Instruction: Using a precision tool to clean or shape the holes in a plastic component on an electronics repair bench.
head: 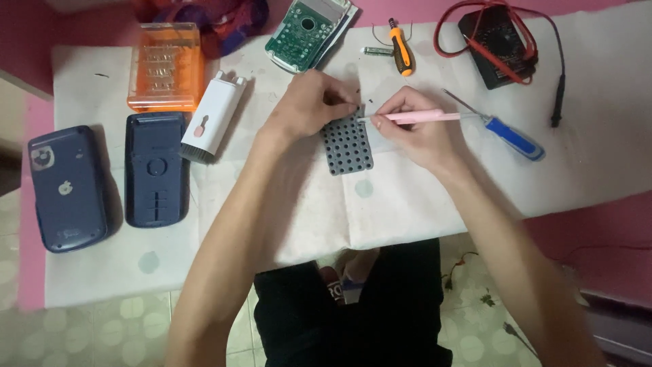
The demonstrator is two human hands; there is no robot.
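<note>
Grey rubber keypad (348,144) flat on white cloth (407,197), centre of table, directly below both hands; long axis running away from the body, tilted slightly left at the far end. Far end under the fingers, near end bare.

Left hand (309,105) clenched over the pad's far left corner, fingertips pinning it down. Right hand (414,129) grasping a pink pen-shaped tool (414,117), held nearly level, tip pointing left onto the pad's far edge, just beside the left fingertips. Both hands about equally near the pad; left touching it, right reaching it only through the tool.

Surroundings:
- Blue-handled screwdriver (506,132) just right of right hand, shaft pointing toward the pink tool.
- Orange-and-black screwdriver (401,46) beyond the hands, long axis away from body.
- Black meter (496,44) with red leads, far right.
- Green circuit board (302,30) in a white shell, far centre.
- Orange clear-lidded bit case (165,66), far left; rectangular.
- White cleaning brush (214,117), bristles toward body, beside the case.
- 2 dark blue shells at left: back cover (156,170) with moulded ribs, and outer cover (66,189) bearing 2 small pale stickers, 1 squarish, 1 round; print too small to tell.
</note>
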